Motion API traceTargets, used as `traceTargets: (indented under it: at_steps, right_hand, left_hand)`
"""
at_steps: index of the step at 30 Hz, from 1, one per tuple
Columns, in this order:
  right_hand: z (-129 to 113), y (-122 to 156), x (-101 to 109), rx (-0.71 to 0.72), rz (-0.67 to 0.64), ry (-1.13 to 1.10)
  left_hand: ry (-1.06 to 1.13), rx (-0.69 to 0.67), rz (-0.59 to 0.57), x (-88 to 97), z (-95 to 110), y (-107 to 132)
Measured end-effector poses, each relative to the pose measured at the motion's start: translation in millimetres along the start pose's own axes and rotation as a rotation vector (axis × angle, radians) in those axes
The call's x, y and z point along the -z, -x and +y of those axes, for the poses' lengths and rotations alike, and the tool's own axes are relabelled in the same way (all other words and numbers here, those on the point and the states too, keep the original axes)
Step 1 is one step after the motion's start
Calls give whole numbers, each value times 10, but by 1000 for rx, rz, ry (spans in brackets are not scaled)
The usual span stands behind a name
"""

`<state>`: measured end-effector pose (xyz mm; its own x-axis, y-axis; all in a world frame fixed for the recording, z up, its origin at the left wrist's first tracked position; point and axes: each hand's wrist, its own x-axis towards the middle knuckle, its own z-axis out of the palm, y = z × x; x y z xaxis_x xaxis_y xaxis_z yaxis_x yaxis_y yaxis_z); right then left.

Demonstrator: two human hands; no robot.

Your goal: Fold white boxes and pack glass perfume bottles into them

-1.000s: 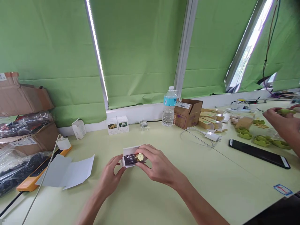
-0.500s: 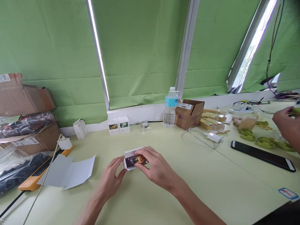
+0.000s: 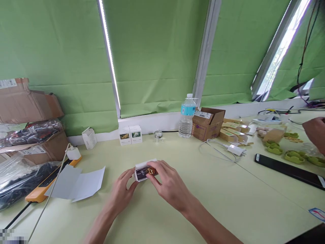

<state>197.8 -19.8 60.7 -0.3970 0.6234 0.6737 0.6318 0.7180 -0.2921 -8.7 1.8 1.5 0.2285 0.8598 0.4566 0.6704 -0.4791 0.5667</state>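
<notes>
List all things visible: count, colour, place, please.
small box: 1, white, between hands
shiny item: 1, gold, right fingertips
picture cartons: 2, white, back
open carton: 1, white, left
glassy object: 1, clear, back
water bottle: 1, clear, back
cardboard boxes: several, brown, left and back
packs: several, yellowish, back right
chargers: 2, white, both sides
slab: 1, black, right
trays: several, green, right
folded sheet: 1, whitish, left
power strip: 1, orange, left
wrapped bundles: 2, dark, left
cables: several, mixed, both sides
blinds: several, green, behind
table: 1, pale green, beneath
other person's hand: 1, right edge
left hand: 1, on small box
right hand: 1, on shiny item
</notes>
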Motion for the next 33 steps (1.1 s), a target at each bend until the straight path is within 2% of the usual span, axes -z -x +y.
traceTargets:
  at_steps: [8,14,23,29,33]
  right_hand:
    - [-10,14,-103,88,10,91]
    - [-2,15,-106,36,60,75]
    - [-14,-2,-112,101,-7,109]
    - [-55,-7,-110,75,-56,111]
    - [-30,-7,-86,93,-9,91]
  left_hand:
    - [-1,32,-21,-1,-11,9]
    - [13,22,-24,-9,-26,10]
    - [23,10,-6,-7,-46,23]
    - [57,19,-25,-6,-18,24]
    - [125,74,-32,18,29,2]
